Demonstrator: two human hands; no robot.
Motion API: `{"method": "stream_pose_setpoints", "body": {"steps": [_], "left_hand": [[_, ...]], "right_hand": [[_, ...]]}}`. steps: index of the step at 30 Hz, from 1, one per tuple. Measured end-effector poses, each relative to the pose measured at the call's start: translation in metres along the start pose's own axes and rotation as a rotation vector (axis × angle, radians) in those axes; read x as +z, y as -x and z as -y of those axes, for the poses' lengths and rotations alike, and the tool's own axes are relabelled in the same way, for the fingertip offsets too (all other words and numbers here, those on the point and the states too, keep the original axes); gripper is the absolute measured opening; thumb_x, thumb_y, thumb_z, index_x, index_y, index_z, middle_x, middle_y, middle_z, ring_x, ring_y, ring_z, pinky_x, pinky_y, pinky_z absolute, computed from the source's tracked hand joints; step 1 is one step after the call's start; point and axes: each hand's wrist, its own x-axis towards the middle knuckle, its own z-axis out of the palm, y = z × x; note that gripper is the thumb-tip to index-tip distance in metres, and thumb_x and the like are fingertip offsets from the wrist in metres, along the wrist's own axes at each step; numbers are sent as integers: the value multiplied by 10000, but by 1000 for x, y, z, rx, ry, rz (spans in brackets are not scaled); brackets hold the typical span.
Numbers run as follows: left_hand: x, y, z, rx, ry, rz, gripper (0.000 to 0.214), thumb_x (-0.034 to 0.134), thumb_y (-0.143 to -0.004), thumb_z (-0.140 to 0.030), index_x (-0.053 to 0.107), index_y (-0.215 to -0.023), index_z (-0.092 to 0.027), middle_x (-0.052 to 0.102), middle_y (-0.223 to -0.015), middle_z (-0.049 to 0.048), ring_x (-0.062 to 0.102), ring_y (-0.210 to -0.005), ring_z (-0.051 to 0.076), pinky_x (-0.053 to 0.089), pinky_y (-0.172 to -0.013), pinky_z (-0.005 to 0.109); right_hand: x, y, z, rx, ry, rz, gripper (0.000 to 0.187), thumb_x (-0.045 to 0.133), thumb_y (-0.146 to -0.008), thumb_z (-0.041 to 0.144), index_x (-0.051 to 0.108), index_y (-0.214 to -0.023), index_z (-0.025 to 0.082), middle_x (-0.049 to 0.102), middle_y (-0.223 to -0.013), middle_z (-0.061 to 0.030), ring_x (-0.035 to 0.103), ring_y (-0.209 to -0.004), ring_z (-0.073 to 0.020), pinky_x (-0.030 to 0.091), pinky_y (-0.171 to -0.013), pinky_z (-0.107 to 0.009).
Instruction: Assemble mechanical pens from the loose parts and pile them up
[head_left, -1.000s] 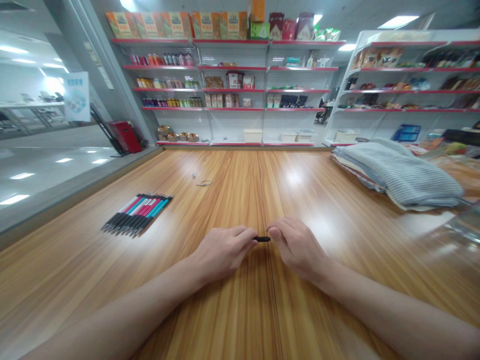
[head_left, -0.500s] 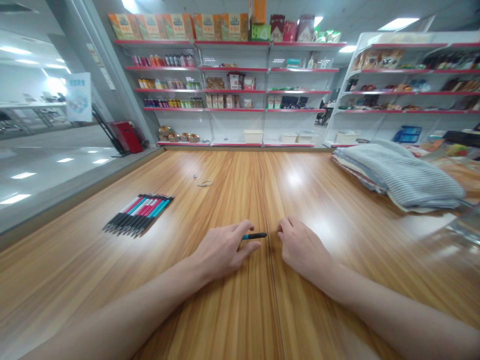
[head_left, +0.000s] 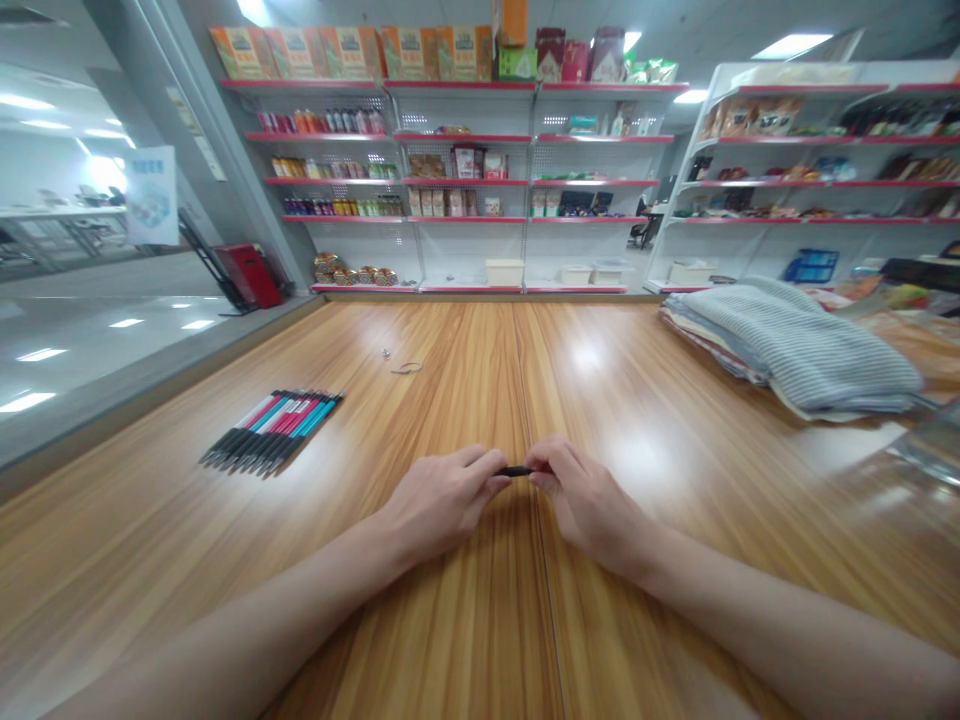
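Both hands rest on a long wooden table [head_left: 465,640] and meet at its centre seam. My left hand [head_left: 442,502] is closed around a pen [head_left: 515,471]; only the pen's black end shows between the two hands. My right hand [head_left: 585,500] pinches that black end with its fingertips. To the left, about an arm's reach from my left hand, a row of several pens [head_left: 271,429] in black, pink and teal lies side by side.
Folded striped cloths [head_left: 802,345] are stacked at the table's right. A small ring and a bit of wire [head_left: 407,367] lie further back. Shop shelves [head_left: 465,180] with boxed goods line the far wall. A grey floor runs along the table's left edge.
Half a second ago my right hand had let go and sat apart from the pen, whose teal barrel showed. Now it has closed on the pen's black end again.
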Motion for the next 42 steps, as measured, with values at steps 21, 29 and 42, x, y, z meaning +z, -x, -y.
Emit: {"method": "stream_pose_setpoints", "body": {"steps": [21,29,42], "left_hand": [[3,1,2,42,106,-62,217,350,-971,-351,519,-996,-215,610,-872,19,582,-720,143,403,-623,252],[2,2,-1,58,63,-21,278,326,-976,-358,553,-1034,-209,623,-866,37,600,-742,167,423,-624,272],[3,4,2,204,105,-89,205,366,-947,-219,563,-957,-164,551,-812,41,511,-693,154,399,-605,279]], "right_hand": [[-1,1,-1,-111,20,-164,142,491,-914,97,520,-1023,183,589,-882,-34,580,-808,-136,483,-726,-254],[-8,-1,2,-176,115,56,182,411,-930,112,507,-1080,155,603,-915,-72,570,-851,-185,468,-750,-318],[-9,3,5,5,26,177,262,366,-935,167,450,-1181,202,595,-720,12,549,-590,-128,381,-554,-245]]}}
